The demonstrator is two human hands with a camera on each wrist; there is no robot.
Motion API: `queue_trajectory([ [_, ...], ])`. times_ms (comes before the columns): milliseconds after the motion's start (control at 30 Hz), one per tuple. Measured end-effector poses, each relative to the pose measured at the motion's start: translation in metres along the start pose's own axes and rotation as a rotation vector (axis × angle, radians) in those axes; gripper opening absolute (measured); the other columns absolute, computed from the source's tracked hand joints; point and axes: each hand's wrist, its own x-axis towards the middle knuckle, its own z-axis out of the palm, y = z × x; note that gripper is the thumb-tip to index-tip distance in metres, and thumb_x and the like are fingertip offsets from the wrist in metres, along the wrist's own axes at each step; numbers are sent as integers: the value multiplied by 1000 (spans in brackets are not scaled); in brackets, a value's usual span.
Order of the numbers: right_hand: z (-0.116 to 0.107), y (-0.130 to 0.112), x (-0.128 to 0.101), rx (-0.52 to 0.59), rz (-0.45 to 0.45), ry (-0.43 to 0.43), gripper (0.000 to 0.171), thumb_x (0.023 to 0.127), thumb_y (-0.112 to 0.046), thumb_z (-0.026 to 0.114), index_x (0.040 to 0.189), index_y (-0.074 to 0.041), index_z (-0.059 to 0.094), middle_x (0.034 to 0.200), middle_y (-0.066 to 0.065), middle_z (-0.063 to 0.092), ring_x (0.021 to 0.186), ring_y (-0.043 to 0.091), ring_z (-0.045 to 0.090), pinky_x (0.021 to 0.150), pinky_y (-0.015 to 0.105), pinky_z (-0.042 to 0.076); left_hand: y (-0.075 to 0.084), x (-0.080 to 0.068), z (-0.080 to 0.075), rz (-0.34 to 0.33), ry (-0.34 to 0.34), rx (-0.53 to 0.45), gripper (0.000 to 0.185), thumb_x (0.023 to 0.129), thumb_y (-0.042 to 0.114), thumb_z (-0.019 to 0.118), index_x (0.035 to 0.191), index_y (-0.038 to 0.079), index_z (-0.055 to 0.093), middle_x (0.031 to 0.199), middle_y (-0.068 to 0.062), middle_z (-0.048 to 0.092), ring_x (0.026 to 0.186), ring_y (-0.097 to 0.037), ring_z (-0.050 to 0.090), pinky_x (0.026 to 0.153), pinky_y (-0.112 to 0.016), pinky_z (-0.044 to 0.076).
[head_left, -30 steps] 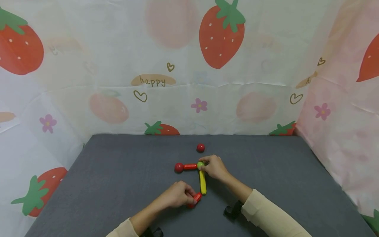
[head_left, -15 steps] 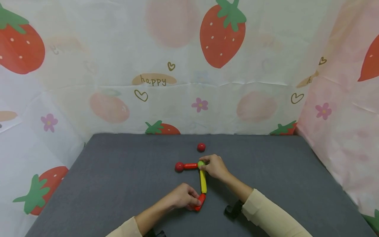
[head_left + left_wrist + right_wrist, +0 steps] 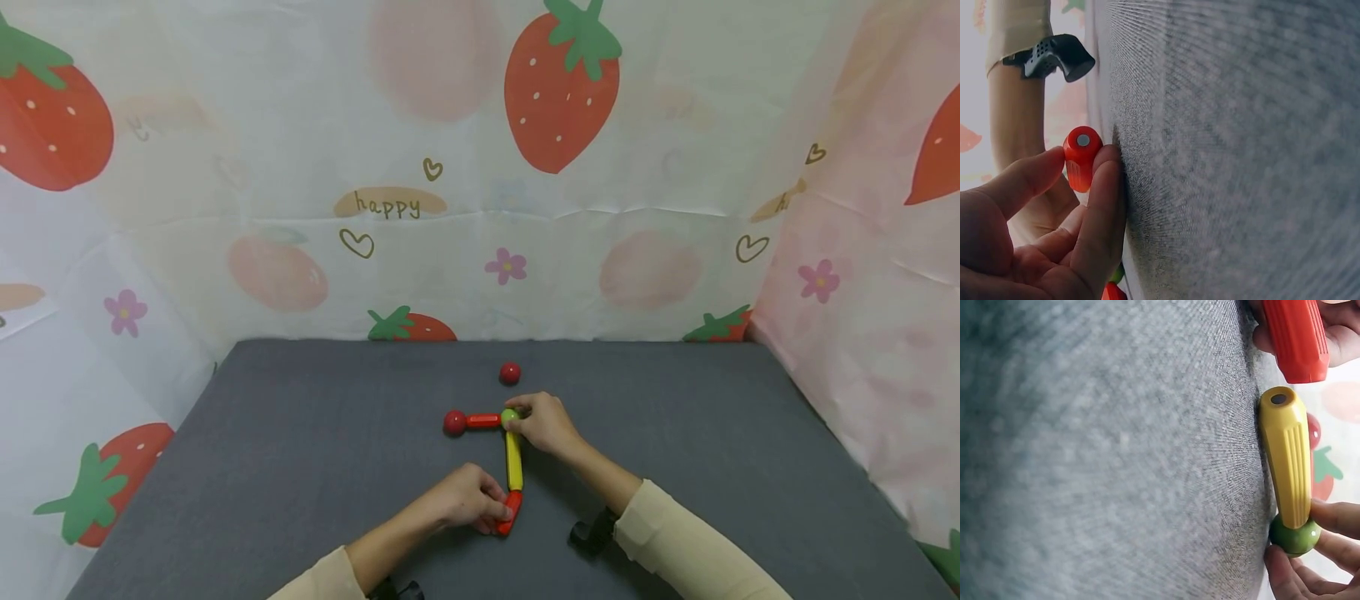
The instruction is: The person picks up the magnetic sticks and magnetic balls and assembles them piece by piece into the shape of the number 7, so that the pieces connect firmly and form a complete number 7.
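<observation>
Between thumb and fingers, my left hand (image 3: 465, 497) pinches a red magnetic rod (image 3: 1083, 159), a round metal dot showing on its end. My right hand (image 3: 546, 423) holds a green ball (image 3: 1296, 537) by thumb and fingers, low over the cloth. From that ball a yellow magnetic rod (image 3: 1288, 456) extends toward the near side, its free end (image 3: 1279, 399) showing a dark dot. In the right wrist view a small gap separates this end from the held red rod. A second red rod (image 3: 483, 421) runs left from the green ball to a red ball (image 3: 454, 422).
Another red ball (image 3: 510, 373) lies alone farther back on the grey cloth-covered table (image 3: 337, 467). Behind and at the sides hangs a strawberry-print curtain (image 3: 465, 275). A black camera mount (image 3: 592, 533) sits at the right wrist.
My left hand has moved slightly right, bringing the red rod close to the yellow rod's near end and turning it more in line with it. The right hand has stayed on the green ball.
</observation>
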Motion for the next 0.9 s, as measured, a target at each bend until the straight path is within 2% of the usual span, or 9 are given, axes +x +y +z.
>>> queue_trajectory([
  [267, 1, -1, -1, 124, 50, -45, 31, 84, -3, 73, 115, -1, 71, 102, 16, 73, 65, 15, 67, 56, 27, 56, 0, 1, 0, -12, -8, 2, 8, 84, 5, 73, 88, -2, 71, 70, -1, 67, 60, -8, 62, 60, -28, 58],
  [567, 2, 1, 2, 168, 113, -51, 31, 85, -4, 73, 116, -3, 71, 105, 16, 73, 55, 11, 61, 54, 27, 53, -2, 2, -1, -7, -11, -12, 7, 85, 5, 73, 86, -2, 71, 69, -1, 66, 59, -8, 62, 58, -26, 57],
  [900, 1, 4, 6, 209, 139, -53, 31, 84, -3, 73, 115, -3, 71, 105, 16, 73, 54, 12, 62, 54, 28, 54, -2, 1, 1, 6, -13, -15, 7, 84, 5, 73, 86, -2, 71, 65, 1, 64, 55, -8, 60, 56, -25, 55],
])
